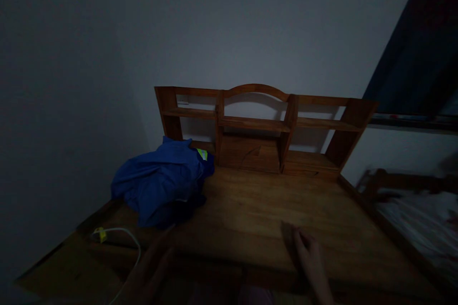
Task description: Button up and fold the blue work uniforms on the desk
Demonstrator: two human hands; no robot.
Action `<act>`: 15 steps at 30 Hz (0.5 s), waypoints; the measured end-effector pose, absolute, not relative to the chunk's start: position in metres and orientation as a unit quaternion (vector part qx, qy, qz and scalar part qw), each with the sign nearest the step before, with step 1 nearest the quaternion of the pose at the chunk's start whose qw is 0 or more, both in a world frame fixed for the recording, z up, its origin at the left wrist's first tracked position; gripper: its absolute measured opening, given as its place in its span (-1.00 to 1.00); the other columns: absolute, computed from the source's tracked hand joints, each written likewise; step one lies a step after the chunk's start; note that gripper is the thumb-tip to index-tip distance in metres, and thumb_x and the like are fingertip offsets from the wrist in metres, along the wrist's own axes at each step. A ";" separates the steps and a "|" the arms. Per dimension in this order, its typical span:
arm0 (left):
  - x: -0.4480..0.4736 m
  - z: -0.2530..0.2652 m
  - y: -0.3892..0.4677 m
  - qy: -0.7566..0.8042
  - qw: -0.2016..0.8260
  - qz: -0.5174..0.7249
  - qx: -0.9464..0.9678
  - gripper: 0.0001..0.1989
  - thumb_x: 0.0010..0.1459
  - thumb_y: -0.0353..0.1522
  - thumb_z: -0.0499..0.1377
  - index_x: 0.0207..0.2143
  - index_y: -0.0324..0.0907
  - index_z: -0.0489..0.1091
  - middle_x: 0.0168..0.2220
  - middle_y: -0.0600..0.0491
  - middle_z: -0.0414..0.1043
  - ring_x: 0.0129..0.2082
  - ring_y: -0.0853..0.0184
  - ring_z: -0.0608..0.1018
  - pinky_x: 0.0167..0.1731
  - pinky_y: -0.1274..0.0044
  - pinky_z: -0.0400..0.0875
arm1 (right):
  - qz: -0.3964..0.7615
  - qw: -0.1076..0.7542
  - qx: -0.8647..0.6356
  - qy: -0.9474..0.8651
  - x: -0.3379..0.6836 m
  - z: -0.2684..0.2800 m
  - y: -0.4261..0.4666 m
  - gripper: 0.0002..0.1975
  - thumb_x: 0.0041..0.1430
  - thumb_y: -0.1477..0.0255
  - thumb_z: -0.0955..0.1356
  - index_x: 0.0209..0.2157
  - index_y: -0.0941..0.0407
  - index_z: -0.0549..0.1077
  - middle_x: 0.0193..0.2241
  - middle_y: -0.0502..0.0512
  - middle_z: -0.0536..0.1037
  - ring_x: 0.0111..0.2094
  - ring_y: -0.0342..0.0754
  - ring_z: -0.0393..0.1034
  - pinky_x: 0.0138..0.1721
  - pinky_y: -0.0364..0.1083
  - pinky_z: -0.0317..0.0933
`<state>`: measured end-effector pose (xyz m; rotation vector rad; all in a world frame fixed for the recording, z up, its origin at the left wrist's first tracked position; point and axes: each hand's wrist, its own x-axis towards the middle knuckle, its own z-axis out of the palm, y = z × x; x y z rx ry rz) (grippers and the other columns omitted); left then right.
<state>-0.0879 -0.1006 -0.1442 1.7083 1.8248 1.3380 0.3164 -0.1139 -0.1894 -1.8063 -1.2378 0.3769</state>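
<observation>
A crumpled blue cloth garment (161, 176) with a small yellow-green and silver reflective patch lies at the left of the wooden desk (250, 209). My left hand (152, 267) is low in the picture, dim and slightly blurred, just in front of the garment. Its fingers are apart and nothing shows in them. To the right, my right hand (309, 252) is over the front part of the desk top, its fingers curled in, with no object visible in them. A white cable (130, 234) with a yellow tag (101, 234) runs down beside my left hand.
A wooden shelf unit (254, 125) with several compartments stands along the back of the desk against a pale wall (232, 24). At the right are a dark window (422, 57) and a pale, rumpled heap (422, 224) beyond the desk's edge. The room is dim.
</observation>
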 end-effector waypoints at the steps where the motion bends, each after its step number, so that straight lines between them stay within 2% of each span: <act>1: -0.083 -0.139 -0.081 0.599 0.135 0.457 0.643 -0.47 0.00 -0.11 0.13 0.08 0.18 0.25 0.04 0.17 0.36 0.04 0.14 0.40 -0.02 0.34 0.35 | 0.151 0.444 -0.728 -0.499 0.317 -0.191 -0.114 -0.51 0.20 0.11 0.15 -0.32 0.20 0.51 -0.29 0.22 0.56 -0.25 0.10 0.45 -0.27 -0.11 0.26; 3: -0.073 -0.132 -0.043 0.553 0.047 0.443 0.704 -0.32 0.05 -0.15 0.10 0.22 -0.01 0.04 0.23 0.02 0.07 0.18 0.10 0.21 0.10 0.27 0.19 | 0.152 0.441 -0.729 -0.501 0.318 -0.193 -0.113 -0.50 0.20 0.11 0.14 -0.31 0.20 0.51 -0.29 0.22 0.56 -0.26 0.10 0.46 -0.26 -0.10 0.27; 5: -0.068 -0.132 -0.010 0.578 -0.067 0.443 0.682 -0.29 0.05 -0.17 0.13 0.23 -0.13 0.02 0.30 -0.11 -0.21 0.25 -0.01 0.01 0.14 0.18 0.05 | 0.149 0.432 -0.733 -0.505 0.318 -0.194 -0.113 -0.50 0.20 0.11 0.13 -0.29 0.19 0.51 -0.29 0.22 0.56 -0.26 0.10 0.46 -0.24 -0.08 0.26; 6: -0.069 -0.135 0.004 0.601 -0.102 0.441 0.658 -0.29 0.04 -0.18 0.14 0.22 -0.16 0.04 0.29 -0.16 -0.25 0.25 -0.05 -0.02 0.12 0.15 0.04 | 0.147 0.426 -0.736 -0.505 0.318 -0.194 -0.114 -0.50 0.20 0.11 0.13 -0.28 0.18 0.51 -0.28 0.22 0.56 -0.25 0.10 0.45 -0.23 -0.08 0.26; 8: -0.077 -0.149 0.021 0.646 -0.127 0.435 0.614 -0.37 0.05 -0.22 0.14 0.17 -0.18 0.13 0.22 -0.23 -0.11 0.19 -0.06 0.07 0.06 0.15 0.11 | 0.145 0.418 -0.740 -0.507 0.317 -0.194 -0.114 -0.50 0.20 0.11 0.12 -0.26 0.18 0.51 -0.26 0.22 0.56 -0.24 0.11 0.45 -0.21 -0.07 0.26; 11: -0.097 -0.172 0.025 0.680 -0.101 0.445 0.574 -0.62 0.05 -0.29 0.12 -0.07 -0.24 0.35 -0.05 -0.19 0.22 -0.02 0.04 0.31 -0.06 0.24 0.23 | 0.141 0.411 -0.743 -0.508 0.317 -0.195 -0.115 -0.48 0.19 0.10 0.12 -0.25 0.19 0.51 -0.24 0.24 0.55 -0.21 0.12 0.45 -0.21 -0.07 0.26; 13: -0.105 -0.178 0.011 0.665 -0.043 0.493 0.560 -0.73 0.06 -0.30 0.09 -0.20 -0.23 0.39 -0.18 -0.11 0.31 -0.13 0.11 0.37 -0.11 0.30 0.27 | 0.136 0.410 -0.745 -0.508 0.318 -0.195 -0.115 -0.48 0.18 0.09 0.13 -0.23 0.18 0.51 -0.23 0.25 0.55 -0.20 0.13 0.45 -0.22 -0.07 0.27; 15: -0.105 -0.175 -0.014 0.643 0.047 0.559 0.521 -0.75 0.11 -0.28 0.05 -0.20 -0.19 0.37 -0.22 -0.03 0.36 -0.18 0.17 0.41 -0.16 0.36 0.33 | 0.134 0.406 -0.752 -0.502 0.317 -0.193 -0.116 -0.47 0.17 0.08 0.13 -0.23 0.17 0.51 -0.24 0.25 0.55 -0.22 0.15 0.45 -0.24 -0.05 0.27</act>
